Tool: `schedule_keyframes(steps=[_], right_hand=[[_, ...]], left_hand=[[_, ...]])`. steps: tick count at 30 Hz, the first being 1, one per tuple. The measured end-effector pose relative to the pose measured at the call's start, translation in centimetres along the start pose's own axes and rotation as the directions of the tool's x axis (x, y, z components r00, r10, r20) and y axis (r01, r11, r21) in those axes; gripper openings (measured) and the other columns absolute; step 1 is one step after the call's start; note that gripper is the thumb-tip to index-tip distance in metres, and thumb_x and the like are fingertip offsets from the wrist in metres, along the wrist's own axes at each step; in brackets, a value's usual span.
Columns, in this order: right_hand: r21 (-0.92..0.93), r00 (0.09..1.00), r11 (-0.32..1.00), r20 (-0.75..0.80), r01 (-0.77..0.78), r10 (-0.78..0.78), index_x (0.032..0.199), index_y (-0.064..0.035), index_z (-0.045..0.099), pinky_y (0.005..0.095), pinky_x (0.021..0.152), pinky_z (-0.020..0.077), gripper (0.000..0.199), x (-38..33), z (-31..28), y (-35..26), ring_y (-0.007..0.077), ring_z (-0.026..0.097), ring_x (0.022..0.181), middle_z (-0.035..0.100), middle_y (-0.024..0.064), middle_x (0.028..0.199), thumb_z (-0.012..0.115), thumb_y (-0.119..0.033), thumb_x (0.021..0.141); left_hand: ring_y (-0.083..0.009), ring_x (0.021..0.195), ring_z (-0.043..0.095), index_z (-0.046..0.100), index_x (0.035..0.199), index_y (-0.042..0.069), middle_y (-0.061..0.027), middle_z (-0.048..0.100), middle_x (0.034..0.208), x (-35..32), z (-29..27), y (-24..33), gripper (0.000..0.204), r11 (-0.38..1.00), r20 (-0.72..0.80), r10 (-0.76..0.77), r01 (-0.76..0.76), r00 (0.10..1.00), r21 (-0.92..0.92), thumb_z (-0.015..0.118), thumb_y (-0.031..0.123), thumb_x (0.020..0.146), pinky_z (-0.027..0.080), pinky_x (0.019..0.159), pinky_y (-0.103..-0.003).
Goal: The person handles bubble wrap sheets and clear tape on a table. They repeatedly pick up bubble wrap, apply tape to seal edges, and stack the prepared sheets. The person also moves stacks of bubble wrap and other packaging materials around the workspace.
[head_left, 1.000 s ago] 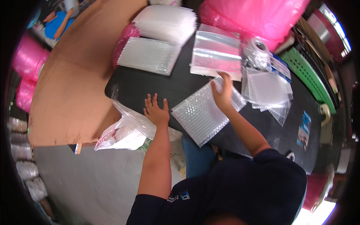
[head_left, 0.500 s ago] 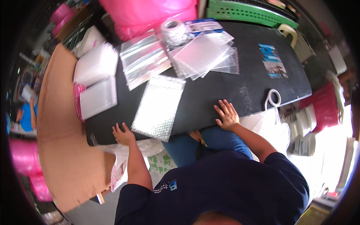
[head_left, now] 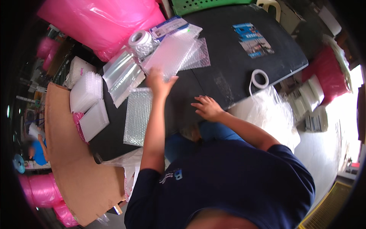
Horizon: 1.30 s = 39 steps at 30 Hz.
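My left hand [head_left: 160, 83] has reached to the near edge of a fanned pile of clear bubble-wrap sheets [head_left: 171, 51]. Its thumb stands out to the side, while the fingers, slightly blurred, lie at the lower corner of the sheets. A single silvery bubble-wrap sheet [head_left: 137, 116] lies flat on the black table [head_left: 225, 23], its right edge hidden by my left forearm. My right hand [head_left: 207, 108] is over the table's front part, fingers loosely stretched and holding nothing.
Left of the pile lie clear plastic sleeves [head_left: 124, 76], a tape roll [head_left: 139, 39] and stacks of white foam sheets [head_left: 87, 92]. Another tape roll [head_left: 260, 79] sits at the front right edge, near a printed leaflet [head_left: 252, 40]. A large pink bag [head_left: 110, 23] stands behind.
My left hand has left the table's front edge and moved forward to the bubble-wrap pile. My right hand has shifted slightly, its fingers more bent. The whole view has turned.
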State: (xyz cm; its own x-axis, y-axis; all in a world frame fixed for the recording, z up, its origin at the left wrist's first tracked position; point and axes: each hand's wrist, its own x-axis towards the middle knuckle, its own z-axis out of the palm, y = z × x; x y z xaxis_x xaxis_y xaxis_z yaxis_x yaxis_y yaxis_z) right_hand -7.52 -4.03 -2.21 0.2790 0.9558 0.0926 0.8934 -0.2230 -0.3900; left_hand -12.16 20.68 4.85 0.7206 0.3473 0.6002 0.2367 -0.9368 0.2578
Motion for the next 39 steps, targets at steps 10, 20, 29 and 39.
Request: schedule_keyframes(steps=[10,20,29,39], right_hand=[[-0.170,0.674,0.653,-0.252,-0.738,0.695,0.127,-0.0283,0.043,0.0510,0.099,0.0294,0.068,-10.1,-10.9,22.5,0.0344,0.030,0.126,0.035,0.0093,0.136,0.049,0.003,0.066],[0.659,0.602,0.566,-0.210,-0.494,0.770,0.086,-0.0047,0.059,0.0272,0.048,0.0387,0.016,-9.0,-15.9,20.3,0.0158,0.051,0.052,0.053,0.0055,0.063,0.055,-0.001,0.071],[0.998,0.724,0.057,-0.060,0.028,0.688,0.089,-0.0011,0.059,0.0167,0.044,0.0299,0.010,-6.9,-16.8,6.0,0.0008,0.036,0.047,0.048,-0.0036,0.064,0.053,-0.001,0.081],[0.708,0.726,0.635,-0.256,-0.308,0.638,0.094,-0.0001,0.059,0.0224,0.055,0.0393,0.017,-9.5,-13.7,-2.6,0.0072,0.049,0.061,0.052,0.0013,0.064,0.058,0.001,0.077]], left_hand=[[-0.0360,0.098,0.056,0.049,0.120,0.005,-0.0248,0.054,0.110,7.5,6.8,-6.4,0.046,1.000,0.704,0.022,-0.013,0.709,-0.018,0.056,0.005,0.075,0.046,0.084,-0.039],[-0.0292,0.092,0.060,0.054,0.120,0.019,-0.0054,0.055,0.120,-7.1,-11.9,9.6,0.045,1.000,0.617,-0.022,0.012,0.787,0.020,0.039,0.004,0.081,0.048,0.082,-0.036],[-0.0217,0.090,0.057,0.052,0.113,-0.003,-0.0145,0.059,0.106,-9.8,-5.9,9.4,0.050,0.547,0.770,-0.228,0.733,0.595,-0.405,0.051,0.039,0.087,0.048,0.080,-0.033],[-0.0095,0.074,0.057,0.059,0.103,-0.001,-0.0051,0.060,0.085,-4.1,0.2,9.2,0.020,-0.085,0.909,-0.150,0.911,0.389,-0.403,0.054,0.010,0.088,0.051,0.072,-0.020]])
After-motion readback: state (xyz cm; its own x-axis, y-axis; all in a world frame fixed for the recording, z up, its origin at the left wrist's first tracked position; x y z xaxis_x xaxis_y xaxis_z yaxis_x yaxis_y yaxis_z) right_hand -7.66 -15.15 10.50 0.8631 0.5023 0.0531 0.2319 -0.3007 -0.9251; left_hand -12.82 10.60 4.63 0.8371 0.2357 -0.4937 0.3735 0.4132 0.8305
